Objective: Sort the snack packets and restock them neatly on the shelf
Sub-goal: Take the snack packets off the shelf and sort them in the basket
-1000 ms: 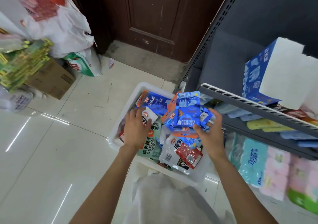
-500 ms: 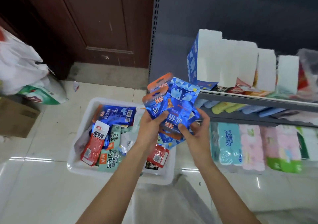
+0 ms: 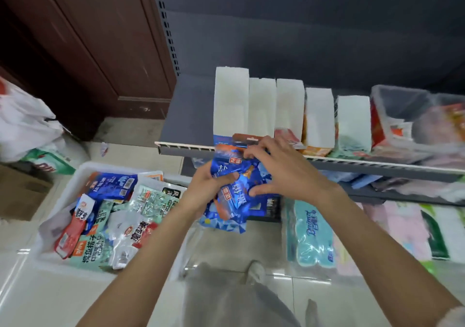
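Observation:
A bunch of blue snack packets (image 3: 232,201) with orange tops hangs between both hands, just in front of the grey shelf's front edge (image 3: 186,147). My left hand (image 3: 203,188) grips the bunch from the left and below. My right hand (image 3: 281,170) holds it from the top right, fingers curled over the packets' tops. On the floor to the left, a white bin (image 3: 83,168) holds more packets: a blue one (image 3: 110,186), green ones (image 3: 151,201) and red-and-white ones (image 3: 75,228).
White display boxes (image 3: 261,105) stand in a row on the shelf, with a clear tub (image 3: 402,100) to their right. Tissue packs (image 3: 312,233) fill the bottom shelf. Plastic bags (image 3: 25,123) and a cardboard box (image 3: 20,193) lie at the left beside a brown door (image 3: 100,37).
Both hands have raised the blue packets from above the bin up and right to the shelf's front edge. My right hand has shifted from under the bunch to over its top.

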